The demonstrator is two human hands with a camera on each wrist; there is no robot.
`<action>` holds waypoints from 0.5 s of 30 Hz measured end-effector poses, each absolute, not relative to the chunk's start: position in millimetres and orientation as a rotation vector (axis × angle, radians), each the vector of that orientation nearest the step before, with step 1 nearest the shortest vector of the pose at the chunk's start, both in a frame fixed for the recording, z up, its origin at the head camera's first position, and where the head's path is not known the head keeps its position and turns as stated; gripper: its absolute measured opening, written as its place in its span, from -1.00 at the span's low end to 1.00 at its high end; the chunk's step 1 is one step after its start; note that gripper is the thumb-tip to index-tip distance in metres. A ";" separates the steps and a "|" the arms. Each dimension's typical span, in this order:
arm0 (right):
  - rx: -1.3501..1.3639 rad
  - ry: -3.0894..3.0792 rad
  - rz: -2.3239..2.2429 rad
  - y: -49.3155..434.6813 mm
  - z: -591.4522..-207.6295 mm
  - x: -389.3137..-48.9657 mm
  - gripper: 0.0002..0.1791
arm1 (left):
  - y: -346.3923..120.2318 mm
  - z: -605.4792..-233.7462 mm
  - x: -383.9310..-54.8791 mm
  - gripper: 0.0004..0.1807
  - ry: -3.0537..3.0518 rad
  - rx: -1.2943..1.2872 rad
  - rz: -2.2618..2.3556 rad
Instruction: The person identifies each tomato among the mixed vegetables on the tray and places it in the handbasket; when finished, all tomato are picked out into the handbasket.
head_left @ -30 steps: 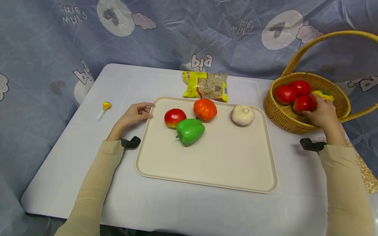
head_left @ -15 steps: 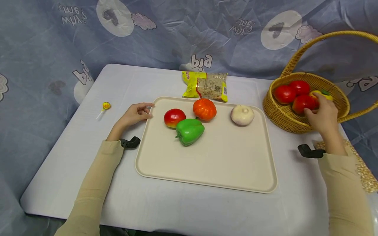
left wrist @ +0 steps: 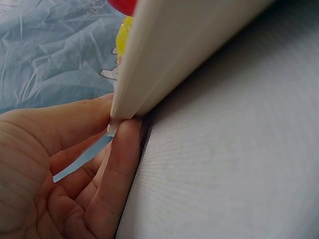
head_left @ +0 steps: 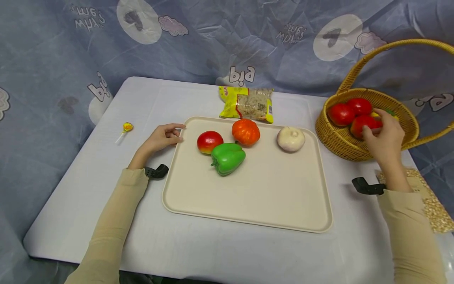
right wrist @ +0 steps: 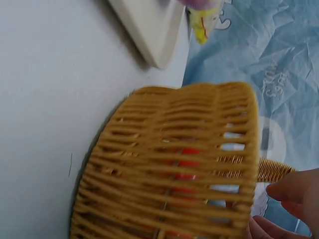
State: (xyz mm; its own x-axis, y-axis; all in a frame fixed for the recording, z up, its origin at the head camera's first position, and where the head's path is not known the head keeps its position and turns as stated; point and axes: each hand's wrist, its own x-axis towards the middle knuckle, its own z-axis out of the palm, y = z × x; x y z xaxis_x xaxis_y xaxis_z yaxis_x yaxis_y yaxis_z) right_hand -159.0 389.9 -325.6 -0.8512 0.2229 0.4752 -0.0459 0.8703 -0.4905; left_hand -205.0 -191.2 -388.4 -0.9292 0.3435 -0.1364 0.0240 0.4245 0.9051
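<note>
My left hand [head_left: 164,136] holds the left rim of the cream tray [head_left: 276,197] at its far left corner. In the left wrist view, thumb and finger [left wrist: 127,149] pinch the tray's edge. On the tray lie a red mango [head_left: 209,141], a green bell pepper [head_left: 228,158], an orange pumpkin [head_left: 246,132] and a white, garlic-like bulb [head_left: 291,139]. My right hand [head_left: 386,138] reaches over the near rim of the wicker basket [head_left: 330,138], thumb and fingers apart beside a red fruit [head_left: 360,126]. Its fingers partly hide a yellow pepper [head_left: 395,117].
Two more red fruits [head_left: 341,114] lie in the basket, whose tall handle [head_left: 358,65] arches above. Yellow snack packets [head_left: 248,103] lie behind the tray. A lollipop [head_left: 127,127] lies at the left, and a bag of yellow kernels [head_left: 427,201] beside the right forearm.
My right hand and forearm have drawn back a little toward me, uncovering more of the kernel bag. The basket has shifted slightly left. My left hand has stayed on the tray rim.
</note>
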 end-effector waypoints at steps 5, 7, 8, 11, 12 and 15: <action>-0.042 -2.461 0.679 375.1 -322.5 -158.7 -0.50 | -191.8 -388.6 -205.3 -0.48 2.373 0.320 1.514; 0.007 -2.442 0.680 368.8 -321.6 -159.1 -0.51 | -192.0 -389.0 -205.4 -0.48 2.372 0.322 1.516; 0.033 -2.435 0.678 365.6 -320.9 -159.2 -0.51 | -192.2 -389.1 -205.3 -0.48 2.373 0.324 1.515; 0.085 -2.412 0.692 355.8 -318.9 -159.3 -0.50 | -192.5 -389.6 -205.4 -0.48 2.372 0.328 1.516; 0.098 -2.408 0.697 352.6 -318.4 -159.1 -0.50 | -192.5 -389.7 -205.5 -0.48 2.372 0.328 1.516; 0.132 -2.385 0.711 342.7 -316.5 -158.5 -0.51 | -192.7 -389.7 -205.5 -0.48 2.375 0.325 1.511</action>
